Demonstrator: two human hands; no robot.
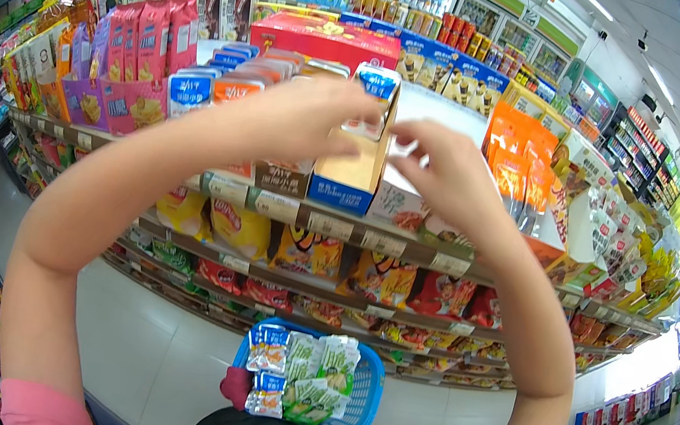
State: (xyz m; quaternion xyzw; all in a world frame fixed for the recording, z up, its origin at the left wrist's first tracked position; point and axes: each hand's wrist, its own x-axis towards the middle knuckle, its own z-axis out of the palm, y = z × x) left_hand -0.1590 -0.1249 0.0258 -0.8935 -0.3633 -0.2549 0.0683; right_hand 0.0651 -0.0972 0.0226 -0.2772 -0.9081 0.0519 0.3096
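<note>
Both my arms reach forward to the top shelf. My left hand point(319, 120) hovers over the left side of an open blue display box point(342, 196), its fingers apart with nothing visible in them. Near the box's right wall is my right hand point(452, 170), fingers bent and spread, also without anything visible between them. Blue and white snack packets point(376, 83) stand at the far end of this box, while its near part shows bare cardboard. Neighbouring boxes to the left hold more blue packets point(190, 93) and orange ones point(237, 89), partly hidden behind my left forearm.
Below me on the floor, a blue basket point(370, 386) holds green and white bags point(320, 378) and blue and white packets point(268, 349). Pink bags point(152, 40) stand left on the shelf, orange bags point(518, 165) right. Lower shelves point(328, 286) carry bagged snacks.
</note>
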